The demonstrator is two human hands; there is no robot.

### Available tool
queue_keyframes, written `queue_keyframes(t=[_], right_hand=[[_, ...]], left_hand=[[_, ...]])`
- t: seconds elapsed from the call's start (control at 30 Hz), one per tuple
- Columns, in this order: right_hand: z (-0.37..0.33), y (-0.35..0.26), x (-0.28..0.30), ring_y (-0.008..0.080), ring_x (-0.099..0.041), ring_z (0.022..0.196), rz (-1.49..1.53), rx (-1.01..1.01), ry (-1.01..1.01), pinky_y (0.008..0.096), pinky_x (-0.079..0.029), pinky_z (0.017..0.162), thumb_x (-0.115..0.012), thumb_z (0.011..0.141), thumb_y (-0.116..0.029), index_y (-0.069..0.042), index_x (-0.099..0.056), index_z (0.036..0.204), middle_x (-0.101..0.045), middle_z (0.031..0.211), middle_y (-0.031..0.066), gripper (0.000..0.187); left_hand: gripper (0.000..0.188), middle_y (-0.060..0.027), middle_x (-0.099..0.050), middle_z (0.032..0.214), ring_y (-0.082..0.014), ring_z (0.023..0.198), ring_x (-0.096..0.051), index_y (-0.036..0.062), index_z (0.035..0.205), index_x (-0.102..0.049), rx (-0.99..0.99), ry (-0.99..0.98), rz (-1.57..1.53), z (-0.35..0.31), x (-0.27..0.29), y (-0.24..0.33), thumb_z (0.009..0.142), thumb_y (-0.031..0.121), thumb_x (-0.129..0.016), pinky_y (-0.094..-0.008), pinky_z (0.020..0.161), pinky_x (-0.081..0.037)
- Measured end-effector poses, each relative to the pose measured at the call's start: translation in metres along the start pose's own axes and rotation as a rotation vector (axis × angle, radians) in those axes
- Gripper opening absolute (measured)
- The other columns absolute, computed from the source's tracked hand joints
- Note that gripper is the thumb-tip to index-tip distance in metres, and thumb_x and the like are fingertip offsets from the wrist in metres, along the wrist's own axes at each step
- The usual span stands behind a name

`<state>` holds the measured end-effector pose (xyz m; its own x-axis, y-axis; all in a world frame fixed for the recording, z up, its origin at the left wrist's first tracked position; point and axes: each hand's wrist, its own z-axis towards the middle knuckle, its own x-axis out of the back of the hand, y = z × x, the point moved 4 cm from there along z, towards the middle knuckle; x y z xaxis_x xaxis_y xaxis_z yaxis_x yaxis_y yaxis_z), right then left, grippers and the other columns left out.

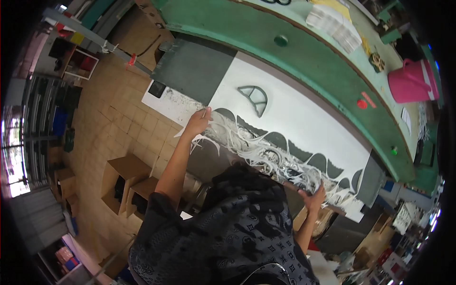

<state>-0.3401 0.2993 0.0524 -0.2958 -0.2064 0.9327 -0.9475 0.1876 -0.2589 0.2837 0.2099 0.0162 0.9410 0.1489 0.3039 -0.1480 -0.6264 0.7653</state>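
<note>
A large white sheet (294, 111) lies on the dark grey bed under the green beam; its near edge is cut into scallops. Resting on the sheet is a grey half-round cutting die (254, 99) with inner ribs. Along the near side runs a tangle of thin curved white offcuts (266, 154). My left hand (197, 124) pinches the sheet's left near edge. At the right end, my right hand (313, 197) grips the near edge among the offcuts, its thumb out to the left; its fingertips are partly hidden.
A wide green machine beam (304, 71) crosses just beyond the sheet. On top stand a pink jug (412, 81) and a stack of white papers (335, 26). Red (362, 103) and green buttons are on its front. Open cardboard boxes (121, 180) sit on the tiled floor to the left.
</note>
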Motion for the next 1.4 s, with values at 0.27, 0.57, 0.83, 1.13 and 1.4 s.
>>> queue_keyframes(t=[0.27,0.57,0.83,1.13,1.4], right_hand=[[0.071,0.090,0.113,0.0214,-0.066,0.067,0.000,-0.197,0.015,0.0378,-0.049,0.062,-0.078,0.092,-0.040,0.006,-0.074,0.092,-0.071,0.075,0.0185,0.046],[0.047,0.007,0.066,0.0439,-0.041,0.145,-0.032,0.149,-0.149,0.0531,-0.038,0.116,-0.094,0.068,-0.040,-0.010,-0.049,0.150,-0.041,0.158,0.0247,0.098],[0.031,-0.204,0.022,0.0404,-0.039,0.147,0.175,0.608,-0.046,0.0582,-0.021,0.125,-0.089,0.071,-0.052,-0.010,-0.051,0.148,-0.046,0.155,0.0190,0.096],[0.052,-0.271,-0.046,0.0390,-0.049,0.138,-0.116,0.543,-0.400,0.0565,-0.036,0.111,-0.085,0.063,-0.070,-0.009,-0.040,0.155,-0.046,0.154,0.0234,0.119],[0.053,-0.264,-0.051,0.0407,-0.046,0.140,-0.165,0.445,-0.558,0.0604,-0.028,0.115,-0.087,0.062,-0.068,0.001,-0.051,0.143,-0.047,0.154,0.0225,0.113]], left_hand=[[0.039,-0.0219,-0.072,0.086,-0.0327,0.073,-0.072,-0.0045,0.097,-0.073,0.103,-0.216,0.310,-0.028,0.011,0.127,0.096,0.034,-0.069,-0.0424,0.071,-0.056],[0.044,-0.0215,-0.073,0.087,-0.0353,0.078,-0.072,-0.0038,0.099,-0.072,-0.481,-0.099,0.713,0.007,0.030,0.034,0.098,0.040,-0.068,-0.0422,0.077,-0.056],[0.030,-0.0009,-0.057,0.066,-0.0104,0.048,-0.047,0.0011,0.108,-0.068,0.101,-0.158,0.067,-0.006,0.013,0.043,0.105,0.031,-0.061,-0.0273,0.048,-0.037],[0.033,-0.0170,-0.073,0.079,-0.0253,0.067,-0.073,-0.0049,0.095,-0.071,0.017,-0.245,0.643,0.003,0.016,0.041,0.094,0.028,-0.074,-0.0380,0.062,-0.058],[0.044,-0.0236,-0.070,0.119,-0.0409,0.115,-0.065,-0.0004,0.124,-0.065,-0.653,0.297,0.883,-0.049,-0.025,0.080,0.089,0.023,-0.075,-0.0484,0.100,-0.050]])
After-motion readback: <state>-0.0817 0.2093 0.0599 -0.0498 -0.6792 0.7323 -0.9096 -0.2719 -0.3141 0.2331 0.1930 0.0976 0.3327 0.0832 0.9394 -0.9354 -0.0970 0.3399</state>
